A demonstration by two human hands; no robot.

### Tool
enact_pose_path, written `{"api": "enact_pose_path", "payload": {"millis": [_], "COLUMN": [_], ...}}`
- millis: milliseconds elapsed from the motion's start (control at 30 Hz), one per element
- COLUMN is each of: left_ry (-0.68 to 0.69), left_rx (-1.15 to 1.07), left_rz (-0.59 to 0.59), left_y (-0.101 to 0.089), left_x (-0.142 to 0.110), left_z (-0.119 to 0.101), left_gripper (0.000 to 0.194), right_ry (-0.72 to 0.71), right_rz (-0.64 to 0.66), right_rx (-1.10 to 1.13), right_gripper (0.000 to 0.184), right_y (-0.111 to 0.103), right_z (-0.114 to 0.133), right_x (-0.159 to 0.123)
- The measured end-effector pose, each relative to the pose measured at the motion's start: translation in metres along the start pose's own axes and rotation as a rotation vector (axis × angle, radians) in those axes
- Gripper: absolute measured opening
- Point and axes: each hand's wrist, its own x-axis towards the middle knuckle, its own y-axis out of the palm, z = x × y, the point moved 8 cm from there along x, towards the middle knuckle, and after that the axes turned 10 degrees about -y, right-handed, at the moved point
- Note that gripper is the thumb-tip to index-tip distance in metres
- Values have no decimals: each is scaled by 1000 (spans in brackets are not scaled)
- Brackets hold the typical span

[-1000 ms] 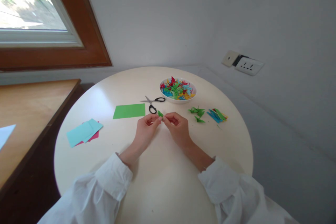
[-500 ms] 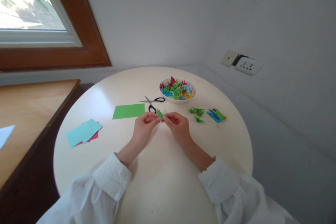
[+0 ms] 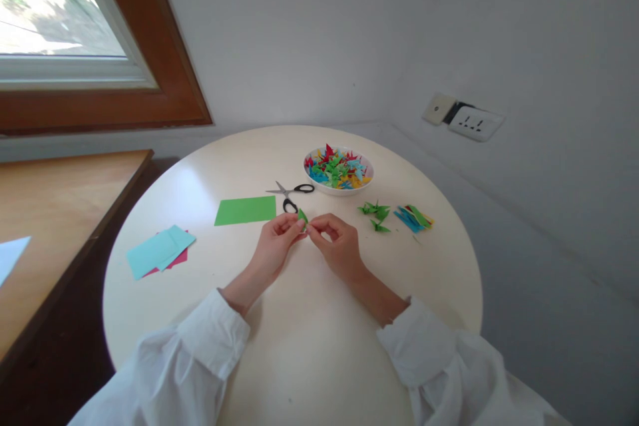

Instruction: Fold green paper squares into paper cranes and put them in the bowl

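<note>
A small piece of folded green paper point(image 3: 302, 217) is pinched between both hands over the middle of the table. My left hand point(image 3: 278, 241) grips it from the left with thumb and fingertips. From the right, my right hand point(image 3: 337, 245) pinches its lower right edge. Just beyond my left hand lie open scissors point(image 3: 288, 193) with black handles, and a flat green paper sheet point(image 3: 244, 211). Several folded green paper cranes point(image 3: 375, 213) rest to the right of my right hand.
A white bowl point(image 3: 339, 192) full of colourful folded cranes stands at the back of the round table point(image 3: 309, 346). Coloured paper strips point(image 3: 413, 218) lie at the right. Light blue sheets point(image 3: 158, 251) over pink ones are at the left. A wall socket point(image 3: 475, 122) is beyond.
The folded green paper has turned slightly and now shows a narrower, pointed shape. My right fingertips have shifted a little along it. The other things lie as before.
</note>
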Motion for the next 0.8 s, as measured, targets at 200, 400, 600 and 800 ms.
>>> {"api": "enact_pose_path", "payload": {"millis": [200, 400, 600, 800], "left_ry": [-71, -79, -104, -167], "left_rx": [-3, 11, -35, -94], "left_rz": [135, 173, 229, 253], "left_y": [4, 4, 3, 5], "left_x": [2, 3, 6, 5], "left_z": [6, 4, 8, 13], "left_gripper": [22, 21, 17, 15], "right_ry": [-14, -157, -373, -409], "right_rz": [2, 56, 106, 109], "right_rx": [-3, -89, -211, -273], "right_gripper": [6, 16, 26, 27], "right_y": [-3, -2, 0, 1], "right_z": [4, 14, 30, 34], "right_x": [3, 6, 5, 4]}}
